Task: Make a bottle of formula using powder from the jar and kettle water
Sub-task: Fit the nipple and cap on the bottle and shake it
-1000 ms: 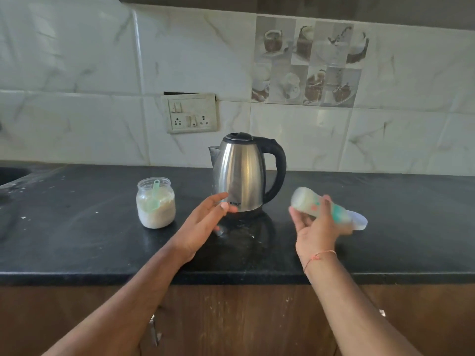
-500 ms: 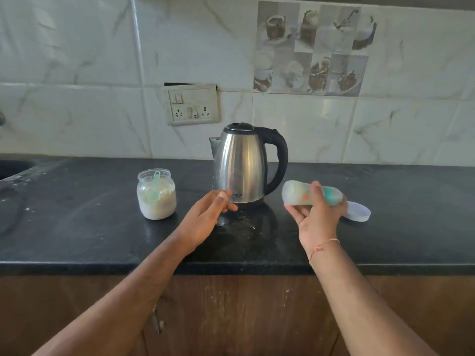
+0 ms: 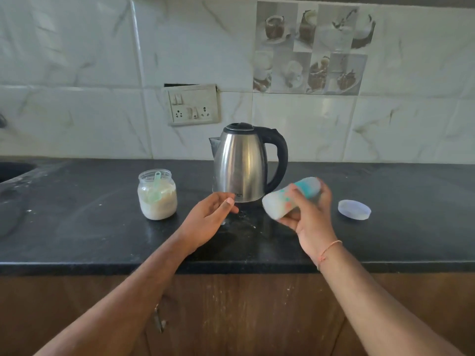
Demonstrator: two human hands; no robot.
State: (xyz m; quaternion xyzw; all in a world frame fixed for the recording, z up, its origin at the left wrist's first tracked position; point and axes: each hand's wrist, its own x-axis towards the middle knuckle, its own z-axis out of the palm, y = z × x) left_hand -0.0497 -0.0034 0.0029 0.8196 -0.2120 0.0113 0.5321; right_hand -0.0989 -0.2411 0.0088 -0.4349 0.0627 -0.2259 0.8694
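My right hand (image 3: 309,217) grips a translucent baby bottle (image 3: 276,202) with green and orange print, held tilted with its base toward the lower left, above the counter in front of the kettle. The steel kettle (image 3: 241,163) with a black handle stands upright at the middle of the black counter (image 3: 77,227). My left hand (image 3: 209,214) hovers empty, fingers loosely apart, just in front of the kettle's base. To the left stands an open glass jar of pale powder (image 3: 157,195) with a green scoop (image 3: 154,191) stuck in it.
A round translucent lid (image 3: 354,209) lies on the counter to the right of my right hand. A wall socket panel (image 3: 192,105) sits on the tiled wall behind the kettle. A sink edge (image 3: 12,170) shows at far left. Wooden cabinet fronts run below the counter.
My right hand has turned the bottle and shifted it left, away from the lid, which now lies clear. My left hand stays near the kettle's base. The camera has tilted slightly.
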